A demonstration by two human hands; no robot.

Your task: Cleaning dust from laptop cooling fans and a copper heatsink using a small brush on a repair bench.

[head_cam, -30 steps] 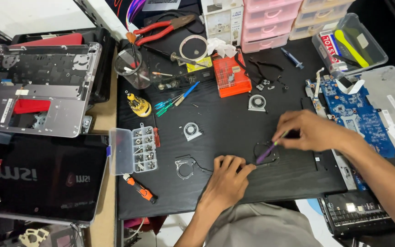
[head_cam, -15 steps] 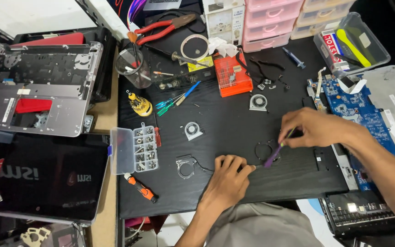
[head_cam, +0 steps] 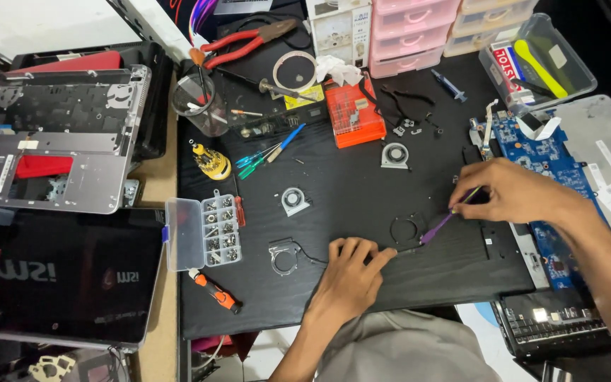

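- Right hand [head_cam: 510, 192]: fingers closed on a purple-handled screwdriver [head_cam: 447, 218], angled down to the black desk [head_cam: 362, 184].
- Screwdriver tip sits near a small black ring-shaped part [head_cam: 408, 228].
- Left hand [head_cam: 351, 265]: rests palm-down on the desk, fingers curled, pressing by the tip; whether they pinch anything cannot be told.
- Blue circuit board [head_cam: 542, 159] lies beside the right hand.

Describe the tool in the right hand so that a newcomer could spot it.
On the black mat, look right of centre, beside the blue circuit board. The right hand pinches a thin purple screwdriver; the other screwdrivers lie loose, further left.
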